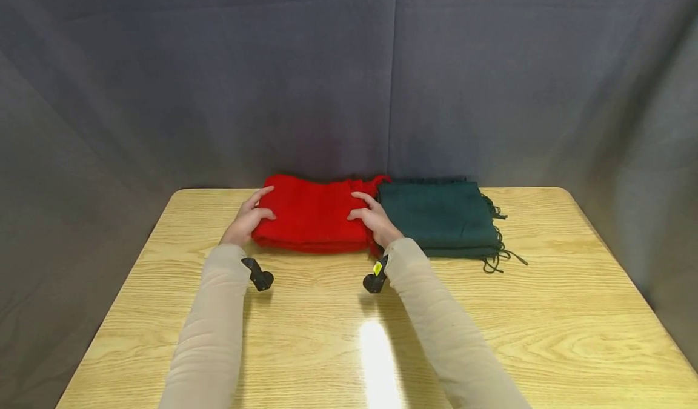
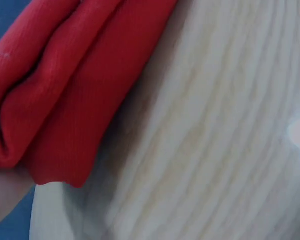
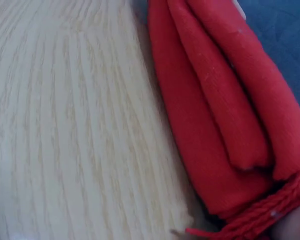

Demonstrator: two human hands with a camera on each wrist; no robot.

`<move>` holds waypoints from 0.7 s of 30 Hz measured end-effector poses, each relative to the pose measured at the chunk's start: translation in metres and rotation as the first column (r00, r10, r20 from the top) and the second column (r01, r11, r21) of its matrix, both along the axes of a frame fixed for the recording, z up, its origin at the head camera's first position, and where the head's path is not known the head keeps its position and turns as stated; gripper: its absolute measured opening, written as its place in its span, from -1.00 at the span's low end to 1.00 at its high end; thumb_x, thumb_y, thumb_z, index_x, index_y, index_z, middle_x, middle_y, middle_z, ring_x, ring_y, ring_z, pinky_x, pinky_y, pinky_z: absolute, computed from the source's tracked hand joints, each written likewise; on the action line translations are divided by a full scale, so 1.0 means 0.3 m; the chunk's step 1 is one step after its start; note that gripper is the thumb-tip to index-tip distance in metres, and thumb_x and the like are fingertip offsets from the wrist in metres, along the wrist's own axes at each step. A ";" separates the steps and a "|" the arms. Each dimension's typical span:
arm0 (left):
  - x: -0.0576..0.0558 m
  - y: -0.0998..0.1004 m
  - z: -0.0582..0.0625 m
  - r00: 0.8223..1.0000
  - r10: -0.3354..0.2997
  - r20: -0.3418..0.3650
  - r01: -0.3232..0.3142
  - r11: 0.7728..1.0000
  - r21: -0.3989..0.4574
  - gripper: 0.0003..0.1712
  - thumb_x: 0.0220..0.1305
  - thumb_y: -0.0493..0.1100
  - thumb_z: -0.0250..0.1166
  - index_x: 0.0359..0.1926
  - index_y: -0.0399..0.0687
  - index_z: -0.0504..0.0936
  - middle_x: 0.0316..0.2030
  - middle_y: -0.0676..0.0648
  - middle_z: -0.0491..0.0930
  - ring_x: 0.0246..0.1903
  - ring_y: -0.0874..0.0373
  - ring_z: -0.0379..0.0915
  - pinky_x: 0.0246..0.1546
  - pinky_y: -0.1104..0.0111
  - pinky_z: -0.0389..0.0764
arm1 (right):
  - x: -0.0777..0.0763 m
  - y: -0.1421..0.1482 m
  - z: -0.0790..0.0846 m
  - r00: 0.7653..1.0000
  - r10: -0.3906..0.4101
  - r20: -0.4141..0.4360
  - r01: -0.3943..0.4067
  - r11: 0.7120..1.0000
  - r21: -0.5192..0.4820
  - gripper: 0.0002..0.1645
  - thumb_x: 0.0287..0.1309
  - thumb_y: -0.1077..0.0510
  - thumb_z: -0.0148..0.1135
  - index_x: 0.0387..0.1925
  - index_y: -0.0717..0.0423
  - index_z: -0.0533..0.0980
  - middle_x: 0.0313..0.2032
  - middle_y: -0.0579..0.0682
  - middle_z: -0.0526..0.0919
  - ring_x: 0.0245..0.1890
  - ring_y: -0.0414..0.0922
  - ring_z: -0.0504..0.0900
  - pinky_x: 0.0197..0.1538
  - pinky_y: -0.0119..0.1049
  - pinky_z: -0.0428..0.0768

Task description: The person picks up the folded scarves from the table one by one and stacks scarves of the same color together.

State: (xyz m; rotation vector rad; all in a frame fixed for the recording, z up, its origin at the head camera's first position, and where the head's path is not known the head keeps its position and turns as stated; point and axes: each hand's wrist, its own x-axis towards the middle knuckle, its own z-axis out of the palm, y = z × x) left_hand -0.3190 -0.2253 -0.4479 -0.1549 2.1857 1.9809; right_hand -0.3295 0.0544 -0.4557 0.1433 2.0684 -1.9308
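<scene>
A folded red scarf (image 1: 313,212) with fringe at its right end lies at the far side of the table. My left hand (image 1: 245,220) grips its left end, thumb and a finger showing on top. At the opposite end my right hand (image 1: 377,218) holds it the same way, close to the fringe. The other fingers are hidden by the cloth. Stacked folds of the red scarf (image 2: 75,75) show in the left wrist view, with a bit of the left hand (image 2: 7,197). In the right wrist view, the braided tassels (image 3: 270,210) lie beside part of the right hand (image 3: 295,225).
A folded dark green scarf (image 1: 438,218) with loose tassels lies right beside the red one, partly behind my right hand. The wooden table (image 1: 305,336) has rounded far corners. A grey curtain (image 1: 327,82) hangs behind it and along the sides.
</scene>
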 end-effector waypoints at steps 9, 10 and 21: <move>0.014 -0.021 -0.046 0.998 -0.007 0.061 0.005 0.999 0.039 -0.17 0.05 -0.45 0.02 0.37 0.10 0.10 0.38 -0.05 -0.17 0.26 -0.03 -0.10 0.01 0.32 0.28 | -0.002 0.007 -0.008 1.000 0.009 0.018 -0.010 1.000 0.028 -0.30 -0.03 0.30 0.16 0.20 -0.14 0.31 0.14 0.04 0.28 0.13 -0.01 0.21 0.20 -0.10 0.22; 0.015 -0.024 -0.049 0.998 -0.018 0.053 0.016 0.999 0.036 -0.17 0.06 -0.45 0.02 0.37 0.08 0.09 0.39 -0.05 -0.19 0.25 -0.04 -0.10 -0.01 0.34 0.30 | -0.003 0.007 -0.008 1.000 0.009 0.018 -0.010 0.999 0.031 -0.30 -0.03 0.30 0.16 0.21 -0.14 0.31 0.15 0.03 0.27 0.14 -0.01 0.20 0.20 -0.10 0.21; 0.014 -0.040 -0.035 0.993 -0.025 0.115 0.024 1.000 0.011 -0.23 0.14 -0.34 0.07 0.38 0.08 0.08 0.14 -0.18 0.25 -0.30 0.20 0.44 -0.30 0.40 0.53 | -0.016 -0.008 0.025 0.998 -0.061 -0.007 0.061 0.993 0.099 -0.28 0.02 0.31 0.16 0.26 -0.06 0.28 0.28 0.05 0.17 0.22 0.00 0.16 0.21 -0.12 0.24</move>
